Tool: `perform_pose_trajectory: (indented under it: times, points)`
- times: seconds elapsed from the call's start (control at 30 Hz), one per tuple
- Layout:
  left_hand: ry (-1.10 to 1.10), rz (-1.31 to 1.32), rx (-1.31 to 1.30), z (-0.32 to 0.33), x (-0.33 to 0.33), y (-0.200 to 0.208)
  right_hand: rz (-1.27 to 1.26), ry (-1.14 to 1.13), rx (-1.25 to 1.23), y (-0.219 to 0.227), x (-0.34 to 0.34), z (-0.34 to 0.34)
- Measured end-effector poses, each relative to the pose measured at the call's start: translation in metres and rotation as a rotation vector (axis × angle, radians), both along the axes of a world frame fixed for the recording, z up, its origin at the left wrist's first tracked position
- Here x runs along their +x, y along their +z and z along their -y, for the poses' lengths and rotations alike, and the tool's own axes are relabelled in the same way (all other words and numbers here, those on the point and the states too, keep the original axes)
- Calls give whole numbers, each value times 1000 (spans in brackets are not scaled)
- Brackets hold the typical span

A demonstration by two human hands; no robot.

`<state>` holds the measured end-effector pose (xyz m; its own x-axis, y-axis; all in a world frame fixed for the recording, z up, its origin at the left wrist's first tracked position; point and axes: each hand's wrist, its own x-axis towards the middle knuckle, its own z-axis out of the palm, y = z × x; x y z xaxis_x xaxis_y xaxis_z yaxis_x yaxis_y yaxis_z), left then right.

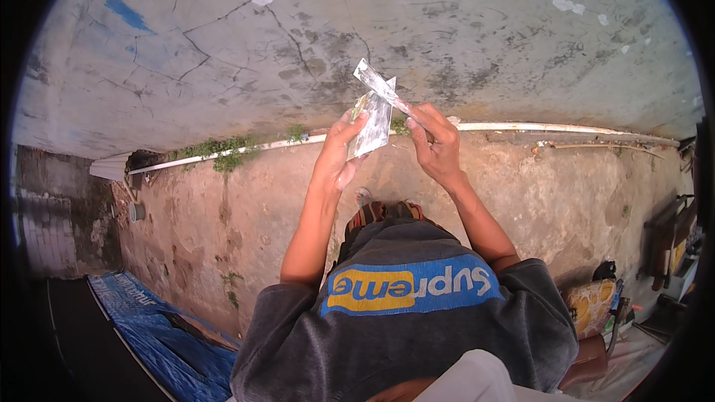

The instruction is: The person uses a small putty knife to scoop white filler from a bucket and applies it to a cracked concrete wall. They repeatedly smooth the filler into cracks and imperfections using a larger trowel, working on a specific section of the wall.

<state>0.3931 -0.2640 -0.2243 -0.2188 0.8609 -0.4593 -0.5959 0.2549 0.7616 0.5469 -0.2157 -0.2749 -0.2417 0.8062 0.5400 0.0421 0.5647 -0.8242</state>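
Observation:
My left hand grips a flat metal scraper plate with slanted sides, its face smeared with white paste. Fingers of my right hand close round a narrow putty knife, also coated in white. The knife's blade crosses the plate's upper edge, pointing up and left; whether they touch I cannot tell. Both tools are held up in front of a grey wall, which has long cracks, dark blotches and a few white patches.
A white pipe runs along the wall's foot, with green weeds beside it. Bare, stained ground lies below. At lower left is a blue tarp; at right, a patterned cushion among piled things.

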Motion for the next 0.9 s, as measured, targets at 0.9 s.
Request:
perform_pose_trajectory:
  times: [0.9]
  points:
    - [13, 350, 192, 7, -40, 3, -576, 479, -606, 22, 32, 29]
